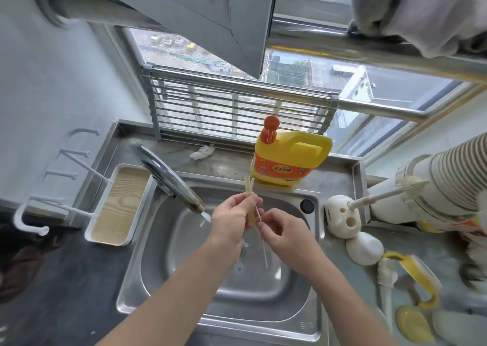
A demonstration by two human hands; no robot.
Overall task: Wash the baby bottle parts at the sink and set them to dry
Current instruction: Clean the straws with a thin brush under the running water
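Head view: over the sink (290, 279), left hand (229, 219) pinches the straw (249, 190); right hand (279, 229) pinches a thin brush (264, 250) against it. Handle ring (419, 274) waits near the tabletop's (350, 279) right edge; the rack (52, 187) looks bare, so most seems left.

Over the sink (263, 295), the left hand (228, 223) holds a yellowish straw (248, 190) while the right hand (280, 231) pinches a thin white brush (264, 252)

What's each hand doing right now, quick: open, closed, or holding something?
Left hand: closed, holding the yellowish straw.
Right hand: closed, pinching the thin white brush.
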